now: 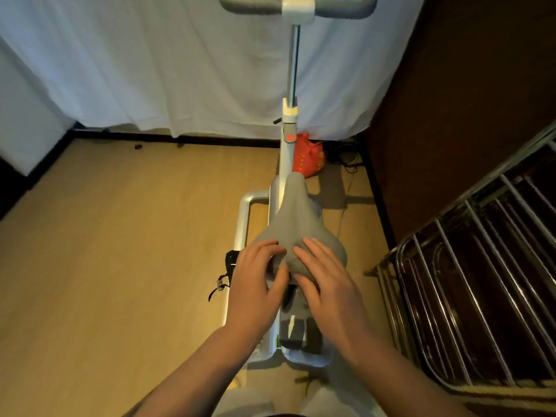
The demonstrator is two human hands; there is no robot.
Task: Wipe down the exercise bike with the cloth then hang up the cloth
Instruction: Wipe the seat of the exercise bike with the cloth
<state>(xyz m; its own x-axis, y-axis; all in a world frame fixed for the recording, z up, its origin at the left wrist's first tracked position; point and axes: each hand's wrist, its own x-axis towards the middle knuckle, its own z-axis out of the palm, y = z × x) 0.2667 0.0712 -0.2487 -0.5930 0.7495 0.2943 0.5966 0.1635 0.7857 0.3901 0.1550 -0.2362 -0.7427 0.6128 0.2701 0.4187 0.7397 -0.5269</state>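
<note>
Tan floor [120, 251], exercise bike [288, 164], red bag [310, 158]
</note>
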